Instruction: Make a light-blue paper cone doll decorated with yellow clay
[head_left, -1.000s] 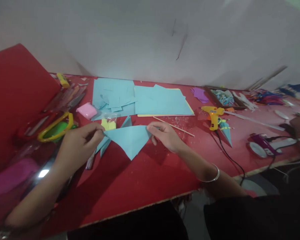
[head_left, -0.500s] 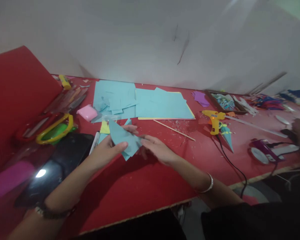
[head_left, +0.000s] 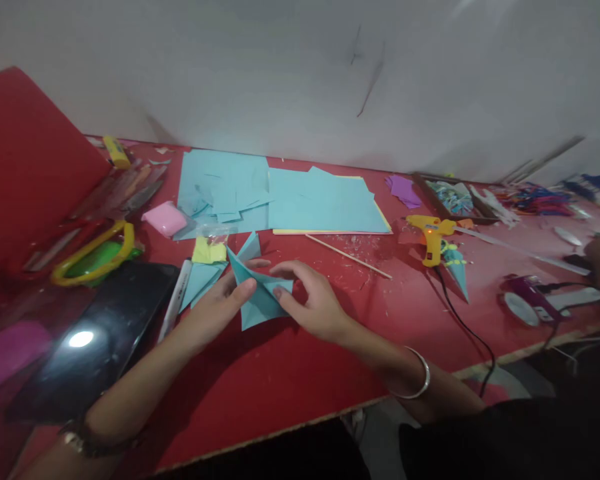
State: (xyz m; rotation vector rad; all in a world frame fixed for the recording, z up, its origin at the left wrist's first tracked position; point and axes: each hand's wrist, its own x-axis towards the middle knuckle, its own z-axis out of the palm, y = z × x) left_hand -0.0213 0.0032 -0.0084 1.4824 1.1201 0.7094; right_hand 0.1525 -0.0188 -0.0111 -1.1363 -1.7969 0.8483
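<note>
Two curled grips on blue paper [head_left: 257, 303]: left hand [head_left: 214, 315], right hand [head_left: 314, 308].

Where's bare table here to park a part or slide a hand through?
Bare red table between the folded blue paper and the near edge; another patch between the right hand and the glue gun cable, below the wooden stick. Crowded: black slab and marker at left, blue sheets at the back, tools far right.

Nothing legible: the blue folded paper [head_left: 258, 304] looks blank, and the small blue label on the glue gun [head_left: 433, 232] is too blurred.
</note>
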